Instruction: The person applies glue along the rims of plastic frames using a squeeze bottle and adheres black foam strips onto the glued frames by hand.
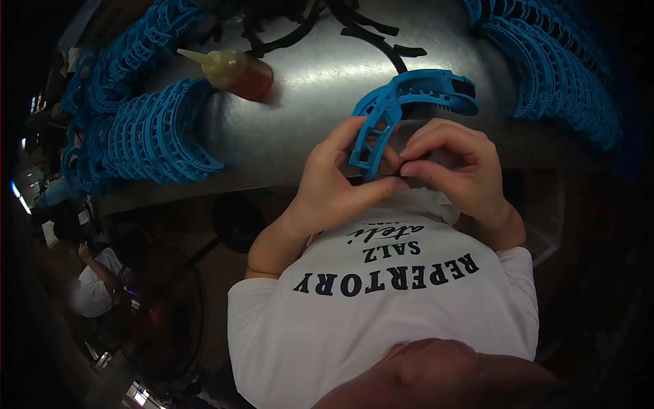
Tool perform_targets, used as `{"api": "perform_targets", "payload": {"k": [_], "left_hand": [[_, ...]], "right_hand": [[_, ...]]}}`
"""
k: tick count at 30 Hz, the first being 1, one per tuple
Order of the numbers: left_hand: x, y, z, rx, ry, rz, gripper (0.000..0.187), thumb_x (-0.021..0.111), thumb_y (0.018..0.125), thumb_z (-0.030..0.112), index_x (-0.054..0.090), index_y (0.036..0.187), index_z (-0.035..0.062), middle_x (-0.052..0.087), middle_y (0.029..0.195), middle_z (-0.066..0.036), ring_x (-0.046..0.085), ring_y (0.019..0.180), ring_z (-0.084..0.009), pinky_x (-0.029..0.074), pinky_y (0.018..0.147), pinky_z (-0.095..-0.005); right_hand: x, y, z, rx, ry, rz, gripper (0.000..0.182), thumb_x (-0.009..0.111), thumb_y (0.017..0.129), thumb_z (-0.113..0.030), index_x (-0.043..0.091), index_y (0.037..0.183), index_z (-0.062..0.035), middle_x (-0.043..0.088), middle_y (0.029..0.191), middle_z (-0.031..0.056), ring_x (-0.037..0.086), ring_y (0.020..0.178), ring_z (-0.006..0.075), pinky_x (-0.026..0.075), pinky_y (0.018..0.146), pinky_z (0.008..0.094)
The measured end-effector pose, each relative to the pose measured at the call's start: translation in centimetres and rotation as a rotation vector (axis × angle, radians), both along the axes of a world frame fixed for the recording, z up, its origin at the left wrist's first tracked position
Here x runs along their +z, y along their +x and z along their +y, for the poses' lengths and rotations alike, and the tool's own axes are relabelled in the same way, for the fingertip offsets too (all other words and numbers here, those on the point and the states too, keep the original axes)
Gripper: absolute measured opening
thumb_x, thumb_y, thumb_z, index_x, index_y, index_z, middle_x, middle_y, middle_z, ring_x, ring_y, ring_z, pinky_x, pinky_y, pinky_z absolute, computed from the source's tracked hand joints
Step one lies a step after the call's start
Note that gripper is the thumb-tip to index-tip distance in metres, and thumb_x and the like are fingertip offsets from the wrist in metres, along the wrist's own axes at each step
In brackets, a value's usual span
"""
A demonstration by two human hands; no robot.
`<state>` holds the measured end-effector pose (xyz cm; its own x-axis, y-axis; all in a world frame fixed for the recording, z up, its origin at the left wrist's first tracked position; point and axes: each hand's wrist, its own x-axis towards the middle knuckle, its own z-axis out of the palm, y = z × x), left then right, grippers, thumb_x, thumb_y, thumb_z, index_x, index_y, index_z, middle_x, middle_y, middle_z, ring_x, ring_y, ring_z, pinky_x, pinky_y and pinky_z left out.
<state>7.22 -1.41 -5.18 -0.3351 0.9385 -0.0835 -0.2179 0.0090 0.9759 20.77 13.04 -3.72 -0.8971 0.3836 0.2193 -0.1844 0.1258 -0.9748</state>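
A curved blue plastic frame (381, 119) with slotted openings is held up near the table's front edge. My left hand (334, 170) is wrapped round its lower end, thumb and fingers closed on it. Close beside that end, my right hand (453, 160) is closed in a pinch, its fingertips near my left thumb. What lies between the right fingertips is too small and dark to make out. The far part of the frame curves to the right above my right hand, with a black strip inside its end.
Rows of similar blue frames (153, 133) stand on the metal table (306, 88) at left, with more blue frames (552, 75) at right. A bottle of amber liquid (242, 73) lies tilted near the left frames. Black strips (371, 34) lie at the back. Another person (95, 283) is at lower left.
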Motion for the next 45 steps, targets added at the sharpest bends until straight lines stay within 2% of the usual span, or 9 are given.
{"api": "perform_targets", "payload": {"k": [7, 11, 15, 18, 30, 34, 38, 42, 45], "left_hand": [[0.3, -0.9, 0.3, -0.279, 0.019, 0.014, 0.056, 0.074, 0.074, 0.002, 0.046, 0.122, -0.0036, 0.059, 0.106, -0.011, 0.059, 0.098, -0.0165, 0.048, 0.083, -0.0269], [0.0, -1.2, 0.3, -0.321, 0.022, 0.370, 0.059, 0.076, 0.074, 0.005, 0.045, 0.123, -0.0042, 0.058, 0.107, -0.012, 0.057, 0.102, -0.0169, 0.045, 0.086, -0.0280], [0.3, -0.8, 0.7, -0.269, 0.078, 0.416, 0.061, 0.076, 0.073, 0.006, 0.044, 0.124, -0.0048, 0.058, 0.107, -0.013, 0.057, 0.100, -0.0168, 0.044, 0.086, -0.0285], [0.1, -0.3, 0.8, -0.162, 0.180, 0.344, 0.051, 0.072, 0.077, 0.017, 0.049, 0.118, -0.0003, 0.055, 0.092, -0.015, 0.054, 0.083, -0.0260, 0.044, 0.071, -0.0338], [0.4, 0.1, 0.4, -0.174, 0.022, 0.189, 0.041, 0.060, 0.085, 0.014, 0.048, 0.121, 0.0002, 0.052, 0.085, -0.012, 0.051, 0.072, -0.0197, 0.043, 0.063, -0.0309], [0.3, 0.5, 0.5, -0.156, 0.035, 0.151, 0.039, 0.056, 0.086, 0.013, 0.047, 0.121, -0.0013, 0.052, 0.083, -0.011, 0.050, 0.069, -0.0181, 0.042, 0.062, -0.0292], [0.4, 0.3, 0.3, -0.184, 0.063, 0.089, 0.038, 0.051, 0.088, 0.015, 0.047, 0.120, -0.0038, 0.053, 0.082, -0.011, 0.051, 0.070, -0.0163, 0.042, 0.061, -0.0268], [0.8, -0.2, 0.2, -0.223, 0.116, -0.091, 0.047, 0.044, 0.091, 0.029, 0.044, 0.122, -0.0062, 0.057, 0.088, -0.009, 0.053, 0.063, -0.0111, 0.043, 0.062, -0.0244], [0.9, -0.1, -0.1, -0.192, 0.121, -0.105, 0.046, 0.043, 0.093, 0.032, 0.045, 0.120, -0.0056, 0.057, 0.087, -0.009, 0.052, 0.059, -0.0101, 0.041, 0.058, -0.0231]], "right_hand": [[0.7, 0.2, -0.7, -0.071, -0.097, 0.099, 0.018, 0.069, 0.073, 0.008, 0.061, 0.088, 0.0007, 0.062, 0.085, 0.0084, 0.060, 0.075, 0.0121, 0.048, 0.067, 0.0207], [0.7, -0.3, -0.8, -0.116, 0.018, 0.116, 0.017, 0.070, 0.073, 0.008, 0.061, 0.085, 0.0004, 0.062, 0.082, 0.0070, 0.058, 0.069, 0.0103, 0.046, 0.061, 0.0196], [0.8, -0.6, -0.7, -0.158, 0.111, 0.137, 0.017, 0.071, 0.072, 0.008, 0.061, 0.084, -0.0001, 0.062, 0.079, 0.0058, 0.057, 0.066, 0.0090, 0.045, 0.057, 0.0189], [0.8, -0.8, -0.8, -0.186, 0.174, 0.149, 0.018, 0.072, 0.071, 0.007, 0.061, 0.083, -0.0003, 0.061, 0.078, 0.0052, 0.056, 0.066, 0.0086, 0.045, 0.057, 0.0187], [1.0, -0.6, -1.0, -0.269, 0.317, 0.158, 0.019, 0.073, 0.069, 0.008, 0.061, 0.081, -0.0007, 0.061, 0.076, 0.0055, 0.057, 0.065, 0.0099, 0.045, 0.054, 0.0197], [-0.1, -0.5, -0.7, -0.259, 0.443, 0.224, 0.026, 0.075, 0.069, 0.005, 0.061, 0.089, -0.0019, 0.062, 0.084, 0.0086, 0.057, 0.064, 0.0103, 0.045, 0.053, 0.0197], [-2.0, -0.6, -0.5, -0.541, 0.540, 0.338, 0.034, 0.070, 0.070, 0.014, 0.054, 0.094, -0.0039, 0.055, 0.094, 0.0113, 0.055, 0.078, 0.0136, 0.044, 0.067, 0.0196], [-3.0, -0.1, 2.4, -0.840, 0.929, 0.527, 0.046, 0.076, 0.073, -0.006, 0.053, 0.113, -0.0056, 0.056, 0.100, 0.0130, 0.056, 0.077, 0.0116, 0.046, 0.061, 0.0200], [-0.7, 1.7, 2.9, -0.713, 1.189, -0.153, 0.042, 0.073, 0.078, -0.013, 0.054, 0.115, -0.0044, 0.057, 0.094, 0.0101, 0.054, 0.081, 0.0128, 0.045, 0.065, 0.0228]]}}
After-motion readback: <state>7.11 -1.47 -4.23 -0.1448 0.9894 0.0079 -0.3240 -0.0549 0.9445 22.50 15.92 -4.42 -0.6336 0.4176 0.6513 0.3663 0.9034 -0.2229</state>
